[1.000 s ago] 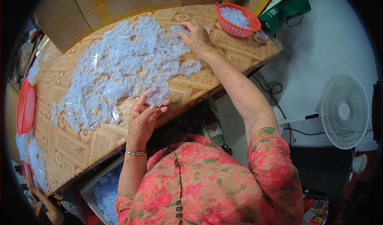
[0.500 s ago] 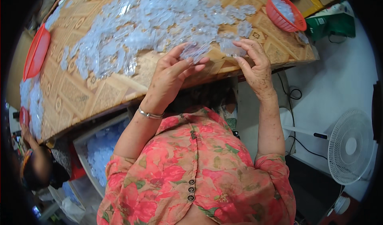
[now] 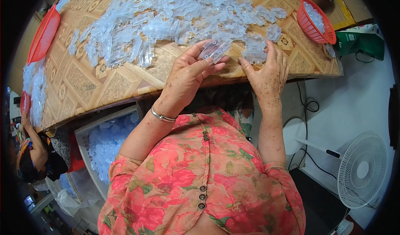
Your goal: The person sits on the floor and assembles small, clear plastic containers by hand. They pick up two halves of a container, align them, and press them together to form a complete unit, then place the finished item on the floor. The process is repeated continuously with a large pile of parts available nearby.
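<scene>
Between the thumb and fingers of my left hand (image 3: 193, 68) is a small flat clear plastic piece (image 3: 216, 50), held above the table's near edge. My right hand (image 3: 270, 73) is open to its right, thumb and forefinger wide apart. A group of clear plastic pieces (image 3: 254, 51) lies on the table between that thumb and forefinger; whether the fingertips touch it I cannot tell. Beyond both hands spreads a wide heap of similar clear plastic pieces (image 3: 166, 14).
The table (image 3: 125, 82) has a patterned wood-look cover. Red baskets stand at right (image 3: 313, 24) and left (image 3: 43, 35). A bin of bluish pieces (image 3: 109, 145) sits below the edge. A fan (image 3: 362, 170) is at lower right; another person's arm (image 3: 36, 145) reaches in at far left.
The whole view has shifted slightly. My right thumb and forefinger have spread apart around the pieces on the table. My left hand still holds its plastic piece.
</scene>
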Available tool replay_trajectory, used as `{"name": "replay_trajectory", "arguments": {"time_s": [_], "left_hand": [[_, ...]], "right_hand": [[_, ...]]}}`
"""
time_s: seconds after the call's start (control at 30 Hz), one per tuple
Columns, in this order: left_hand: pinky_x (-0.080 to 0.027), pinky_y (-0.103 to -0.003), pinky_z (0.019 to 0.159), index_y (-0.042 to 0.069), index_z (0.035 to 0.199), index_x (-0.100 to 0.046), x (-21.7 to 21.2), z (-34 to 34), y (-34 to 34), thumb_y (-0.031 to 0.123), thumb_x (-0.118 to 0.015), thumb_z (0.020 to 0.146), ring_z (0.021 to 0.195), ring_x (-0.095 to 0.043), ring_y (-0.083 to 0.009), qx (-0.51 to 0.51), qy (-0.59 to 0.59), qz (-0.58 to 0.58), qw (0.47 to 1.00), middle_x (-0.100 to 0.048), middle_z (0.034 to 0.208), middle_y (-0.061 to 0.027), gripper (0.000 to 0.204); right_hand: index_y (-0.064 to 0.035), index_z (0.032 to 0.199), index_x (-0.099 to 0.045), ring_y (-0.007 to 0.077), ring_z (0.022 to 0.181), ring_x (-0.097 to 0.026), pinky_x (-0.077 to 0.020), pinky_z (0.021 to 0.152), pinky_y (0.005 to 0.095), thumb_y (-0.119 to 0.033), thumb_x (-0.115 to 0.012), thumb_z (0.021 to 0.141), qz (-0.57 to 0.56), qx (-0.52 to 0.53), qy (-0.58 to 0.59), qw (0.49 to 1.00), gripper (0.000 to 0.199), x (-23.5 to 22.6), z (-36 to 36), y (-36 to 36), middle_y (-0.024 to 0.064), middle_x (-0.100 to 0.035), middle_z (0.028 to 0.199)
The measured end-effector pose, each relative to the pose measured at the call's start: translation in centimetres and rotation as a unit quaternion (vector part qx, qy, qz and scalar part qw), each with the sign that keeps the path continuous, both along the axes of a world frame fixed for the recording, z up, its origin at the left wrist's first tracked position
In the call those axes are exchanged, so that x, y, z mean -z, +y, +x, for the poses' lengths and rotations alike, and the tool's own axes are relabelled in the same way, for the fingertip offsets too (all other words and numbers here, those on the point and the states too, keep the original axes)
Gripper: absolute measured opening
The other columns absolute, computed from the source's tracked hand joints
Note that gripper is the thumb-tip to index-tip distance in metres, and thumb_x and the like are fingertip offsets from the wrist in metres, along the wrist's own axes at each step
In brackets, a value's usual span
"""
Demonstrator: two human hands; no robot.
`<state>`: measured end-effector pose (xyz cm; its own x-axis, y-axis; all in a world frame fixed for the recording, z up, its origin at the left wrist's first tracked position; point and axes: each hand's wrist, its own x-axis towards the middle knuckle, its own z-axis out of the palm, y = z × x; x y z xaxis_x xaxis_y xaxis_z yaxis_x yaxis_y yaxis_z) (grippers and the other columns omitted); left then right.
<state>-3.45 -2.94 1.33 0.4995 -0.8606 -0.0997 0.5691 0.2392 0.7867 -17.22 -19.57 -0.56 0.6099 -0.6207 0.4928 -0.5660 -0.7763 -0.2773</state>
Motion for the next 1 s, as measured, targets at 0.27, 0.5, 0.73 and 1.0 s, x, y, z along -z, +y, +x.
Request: {"name": "replay_trajectory", "arguments": {"time_s": [0.27,0.5,0.73,1.0], "left_hand": [[-0.053,-0.033,0.101,-0.005,0.142,-0.043,0.1,0.2,0.1,0.006,-0.059,0.097,0.123,-0.061,-0.0287,-0.006,0.003,0.006,1.000,-0.059,0.134,-0.0171,0.049],[-0.054,-0.033,0.099,-0.006,0.142,-0.043,-0.1,0.3,0.1,0.007,-0.060,0.097,0.121,-0.062,-0.0294,-0.004,-0.002,0.012,1.000,-0.059,0.133,-0.0177,0.049],[-0.054,-0.035,0.101,-0.006,0.142,-0.043,0.2,0.4,0.1,0.018,-0.052,0.104,0.122,-0.062,-0.0304,-0.010,0.005,-0.010,1.000,-0.058,0.134,-0.0190,0.046],[-0.051,-0.038,0.106,-0.007,0.142,-0.041,0.5,0.6,0.6,0.025,-0.040,0.108,0.123,-0.060,-0.0319,-0.012,0.050,-0.059,0.997,-0.054,0.137,-0.0199,0.046]], "right_hand": [[-0.0045,0.127,-0.060,0.0293,0.090,-0.063,-0.0504,0.080,0.0433,-0.046,-0.084,0.074,0.121,0.011,-0.010,0.993,0.072,-1.3,-0.7,-0.3,0.0121,-0.063,0.102],[-0.0070,0.131,-0.060,0.0296,0.094,-0.063,-0.0502,0.083,0.0432,-0.025,-0.082,0.076,0.302,-0.065,0.023,0.951,0.061,-5.0,-1.9,0.0,0.0115,-0.063,0.109],[-0.0085,0.132,-0.058,0.0349,0.123,-0.052,-0.0421,0.106,0.0439,-0.011,-0.077,0.074,0.117,-0.267,0.065,0.954,0.061,-4.3,-1.3,-1.0,0.0138,-0.054,0.138],[-0.0042,0.130,-0.057,0.0356,0.122,-0.053,-0.0434,0.104,0.0432,-0.010,-0.077,0.073,0.153,-0.272,0.053,0.949,0.061,-3.0,-0.6,-0.8,0.0160,-0.054,0.134]]}}
